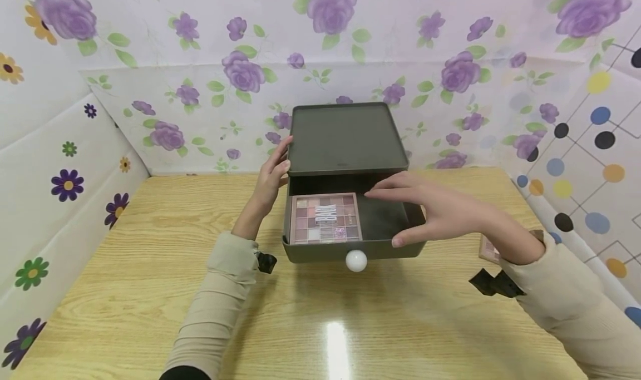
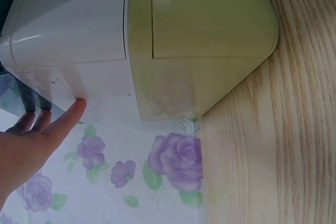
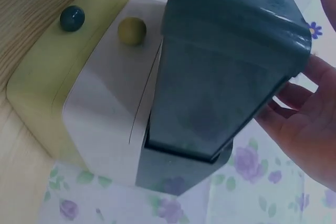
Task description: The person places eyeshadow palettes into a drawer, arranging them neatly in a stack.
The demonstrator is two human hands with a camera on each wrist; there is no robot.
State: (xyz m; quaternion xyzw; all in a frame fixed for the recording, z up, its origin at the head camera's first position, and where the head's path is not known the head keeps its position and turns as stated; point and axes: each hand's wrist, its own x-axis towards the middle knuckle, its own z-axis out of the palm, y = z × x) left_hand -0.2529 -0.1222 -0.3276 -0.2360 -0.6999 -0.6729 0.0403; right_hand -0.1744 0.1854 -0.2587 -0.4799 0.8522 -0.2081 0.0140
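A stacked drawer unit stands on the table, its dark grey top drawer pulled out by a white round knob. An eyeshadow palette lies flat in the left half of that drawer. My left hand rests against the unit's left side with fingers extended; in the left wrist view its fingertip touches the white middle section. Over the drawer's right half is my right hand, fingers spread and holding nothing, the thumb near the front rim.
A second palette lies on the wooden table at the right, partly hidden behind my right forearm. The lower drawers, one white with a yellow knob and one yellow-green with a dark knob, are closed. Flower-patterned sheeting rises behind.
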